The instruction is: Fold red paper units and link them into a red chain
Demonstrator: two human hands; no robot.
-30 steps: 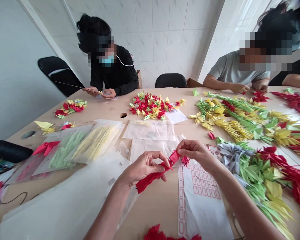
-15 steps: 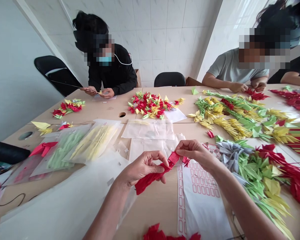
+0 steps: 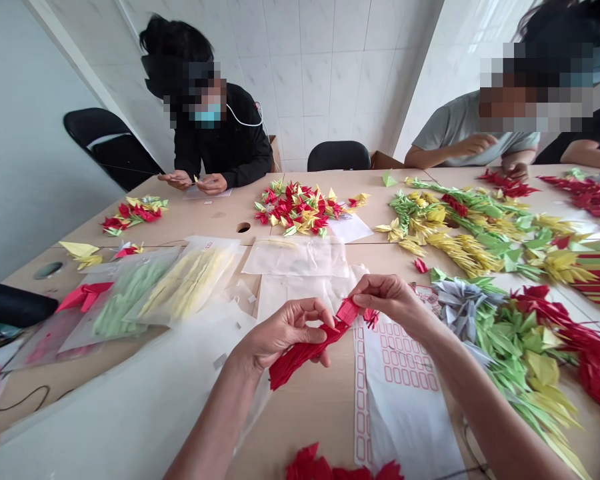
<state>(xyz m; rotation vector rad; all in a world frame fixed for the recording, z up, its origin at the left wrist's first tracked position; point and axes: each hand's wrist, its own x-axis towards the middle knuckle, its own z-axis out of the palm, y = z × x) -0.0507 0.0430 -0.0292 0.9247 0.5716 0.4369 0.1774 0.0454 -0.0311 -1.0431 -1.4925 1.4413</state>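
My left hand (image 3: pixel 293 330) is closed around a bundle of folded red paper (image 3: pixel 289 365), with thumb and forefinger pinched near its upper end. The thumb and fingers of my right hand (image 3: pixel 387 297) pinch the bundle's upper right end, where pointed red tips poke out beneath. The bundle slants from lower left to upper right, above the table. More folded red paper pieces (image 3: pixel 313 463) lie at the bottom edge, partly cut off. Under my right forearm is a sheet of red-bordered labels (image 3: pixel 405 357) beside a white sheet.
Clear bags with yellow strips (image 3: pixel 183 283) and green strips (image 3: pixel 125 300) lie at left, near a black cylindrical case (image 3: pixel 15 305). Folded-paper piles in red and yellow (image 3: pixel 295 210) and in green (image 3: pixel 510 347) spread across the table. Two people sit opposite; another's arm shows far right.
My hands keep nearly the same grip on the red bundle. Across the table at right, the person in grey has lifted one hand off the red pieces. The view shifts slightly.
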